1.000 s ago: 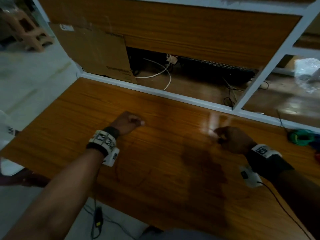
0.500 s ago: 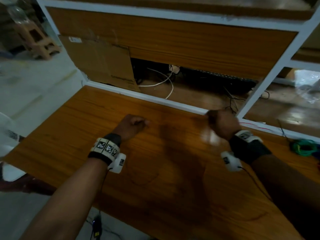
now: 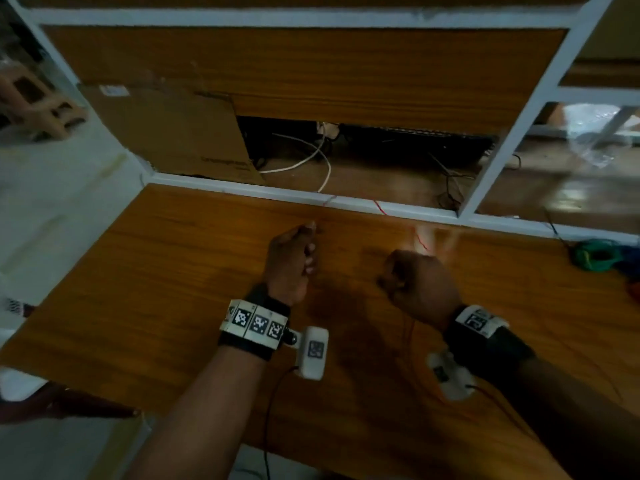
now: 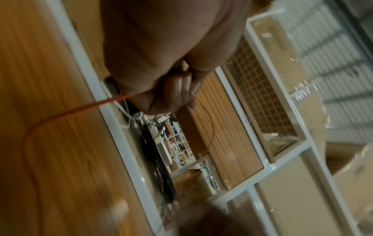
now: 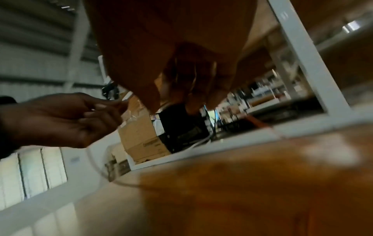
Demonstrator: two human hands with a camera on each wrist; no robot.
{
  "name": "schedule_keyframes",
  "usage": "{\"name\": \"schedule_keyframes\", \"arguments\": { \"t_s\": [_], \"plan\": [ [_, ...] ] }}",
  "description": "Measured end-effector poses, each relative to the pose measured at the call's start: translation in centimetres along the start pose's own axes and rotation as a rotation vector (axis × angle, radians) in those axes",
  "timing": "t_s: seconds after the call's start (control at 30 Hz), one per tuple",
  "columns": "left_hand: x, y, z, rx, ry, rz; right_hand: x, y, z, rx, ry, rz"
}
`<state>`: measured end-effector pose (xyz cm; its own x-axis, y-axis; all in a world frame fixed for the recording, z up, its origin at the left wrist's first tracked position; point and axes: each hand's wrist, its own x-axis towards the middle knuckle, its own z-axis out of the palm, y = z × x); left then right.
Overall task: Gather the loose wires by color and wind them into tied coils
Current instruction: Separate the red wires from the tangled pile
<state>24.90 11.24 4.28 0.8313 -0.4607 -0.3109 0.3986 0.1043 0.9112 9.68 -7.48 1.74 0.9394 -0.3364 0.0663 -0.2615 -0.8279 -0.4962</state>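
Red wire trails across wooden table — white-framed shelving behind.

Thin red wire looped over wooden table; green coil far right.

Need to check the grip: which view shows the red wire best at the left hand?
The left wrist view: the red wire leaves the left hand and curves across the table. The head view shows only faint red strands near the white rail; the right wrist view shows a blurred bit.
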Motion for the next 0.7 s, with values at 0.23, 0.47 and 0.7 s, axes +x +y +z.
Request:
{"name": "schedule_keyframes", "arguments": {
  "t_s": [0.23, 0.47, 0.7],
  "plan": [
    [3.2, -1.3, -1.1, -0.209, 0.144, -0.193, -5.2, 4.5, 5.5, -0.304, -0.302, 0.247],
    [-1.1, -2.4, 0.4, 0.880, 0.368, 0.069, -6.8, 4.3, 2.2, 0.106, -0.128, 0.227],
    [-10.4, -4.7, 6.6, 0.968, -0.508, 0.223, -9.4, -0.4, -3.0, 0.856, -0.097, 0.246]
  ]
}}
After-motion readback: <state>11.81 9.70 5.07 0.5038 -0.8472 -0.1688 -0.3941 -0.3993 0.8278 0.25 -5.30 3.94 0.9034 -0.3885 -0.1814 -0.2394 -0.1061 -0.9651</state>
